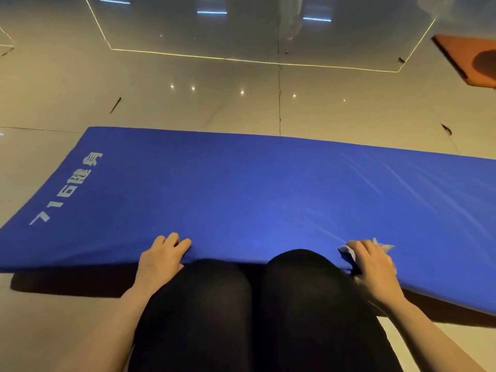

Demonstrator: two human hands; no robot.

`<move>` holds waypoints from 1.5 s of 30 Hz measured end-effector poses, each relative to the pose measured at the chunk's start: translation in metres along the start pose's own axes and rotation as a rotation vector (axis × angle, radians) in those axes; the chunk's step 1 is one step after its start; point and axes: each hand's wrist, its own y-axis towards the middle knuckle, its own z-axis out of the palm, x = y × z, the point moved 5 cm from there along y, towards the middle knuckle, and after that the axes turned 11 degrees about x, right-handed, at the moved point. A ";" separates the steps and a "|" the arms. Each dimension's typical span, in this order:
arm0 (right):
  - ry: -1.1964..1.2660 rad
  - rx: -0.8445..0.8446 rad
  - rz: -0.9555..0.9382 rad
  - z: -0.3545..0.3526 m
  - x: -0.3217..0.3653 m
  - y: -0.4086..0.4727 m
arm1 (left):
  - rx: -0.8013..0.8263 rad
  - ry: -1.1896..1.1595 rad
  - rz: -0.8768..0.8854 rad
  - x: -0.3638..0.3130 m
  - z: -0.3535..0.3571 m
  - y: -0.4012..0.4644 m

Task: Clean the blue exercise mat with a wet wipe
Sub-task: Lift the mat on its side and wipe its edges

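The blue exercise mat stretches across the floor, with pale lettering near its left end. Its near edge is lifted off the floor and casts a dark shadow beneath. My left hand grips that near edge, fingers curled over the top. My right hand grips the near edge further right, with a crumpled pale wet wipe pressed between its fingers and the mat. Faint streaks show on the mat's right part.
My knees in black trousers sit between my hands, against the mat's near edge. Glossy beige floor tiles surround the mat. An orange mat lies at the far right.
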 end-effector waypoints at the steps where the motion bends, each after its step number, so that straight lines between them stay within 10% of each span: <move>1: 0.016 -0.014 0.000 -0.005 -0.001 0.003 | 0.013 0.000 0.002 0.003 -0.006 0.002; 11: 0.183 -0.353 -0.051 -0.123 0.015 0.039 | -0.201 0.028 0.038 0.010 -0.118 0.020; 25: 0.134 0.109 0.155 0.047 -0.035 0.026 | 0.132 0.029 0.267 -0.021 0.044 0.044; 35: 0.294 -0.382 -0.086 -0.123 0.012 0.052 | -0.262 -0.158 0.276 -0.007 -0.061 0.048; 45: 0.182 -0.083 0.089 0.027 -0.056 0.065 | 0.108 -0.039 0.329 -0.040 0.031 0.084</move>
